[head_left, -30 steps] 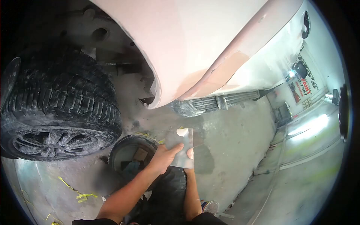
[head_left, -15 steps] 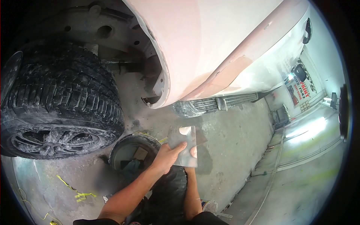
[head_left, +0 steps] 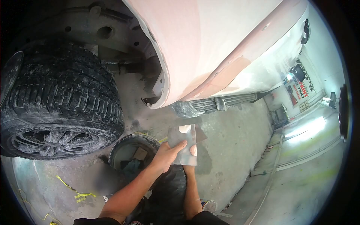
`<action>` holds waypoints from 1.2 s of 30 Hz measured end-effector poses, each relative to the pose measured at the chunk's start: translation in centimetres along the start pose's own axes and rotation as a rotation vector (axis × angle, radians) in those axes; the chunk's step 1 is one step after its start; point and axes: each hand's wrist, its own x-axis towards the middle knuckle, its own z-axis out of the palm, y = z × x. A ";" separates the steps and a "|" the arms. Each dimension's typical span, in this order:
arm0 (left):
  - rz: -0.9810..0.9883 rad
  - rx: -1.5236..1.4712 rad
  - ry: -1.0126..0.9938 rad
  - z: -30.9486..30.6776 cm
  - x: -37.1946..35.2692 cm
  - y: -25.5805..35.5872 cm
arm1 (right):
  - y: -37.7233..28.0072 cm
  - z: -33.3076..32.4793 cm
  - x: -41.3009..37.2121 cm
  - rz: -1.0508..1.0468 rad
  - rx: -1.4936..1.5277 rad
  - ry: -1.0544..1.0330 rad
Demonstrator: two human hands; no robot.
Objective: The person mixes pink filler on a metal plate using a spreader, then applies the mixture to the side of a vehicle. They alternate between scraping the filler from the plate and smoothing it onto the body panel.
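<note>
My left hand grips a flat grey rectangular sheet by its left side, thumb laid across its face. Two pale peach patches show on the sheet, one at its top and one at its right edge. My right hand is behind the sheet's lower edge; only the wrist area shows and its fingers are hidden. A thin brownish translucent corner juts out past the sheet's right edge. Beyond the hands stands a car body panel with pink and white patches, its wheel arch edge bare.
A dusty tyre is at the left. Below the hands' left, a black bucket holds a cloth and a brown block. A running board lies under the panel. Yellow tape scraps lie on the concrete floor; a wall runs along the right.
The sheet and both hands have shifted up very slightly. Otherwise the grip and the surroundings look the same.
</note>
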 end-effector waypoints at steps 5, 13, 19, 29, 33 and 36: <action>0.052 -0.007 -0.037 0.0 -0.2 0.2 | -4.6 -1.3 0.5 -0.080 -0.091 0.098; 0.035 0.015 0.100 -0.5 0.4 -0.1 | -28.0 -5.9 8.9 -0.560 -0.586 0.246; 0.036 -0.007 0.089 -0.4 0.5 -0.2 | -37.8 -4.5 12.7 -0.941 -1.290 0.258; 0.020 -0.002 0.079 0.1 -0.3 0.7 | -40.7 -3.5 14.9 -1.028 -1.528 0.387; 0.038 -0.019 0.068 -0.1 -0.1 0.5 | -38.8 -3.0 15.4 -1.090 -1.650 0.387; 0.088 -0.017 0.091 0.1 0.0 0.2 | -37.3 -2.7 15.1 -1.096 -1.695 0.346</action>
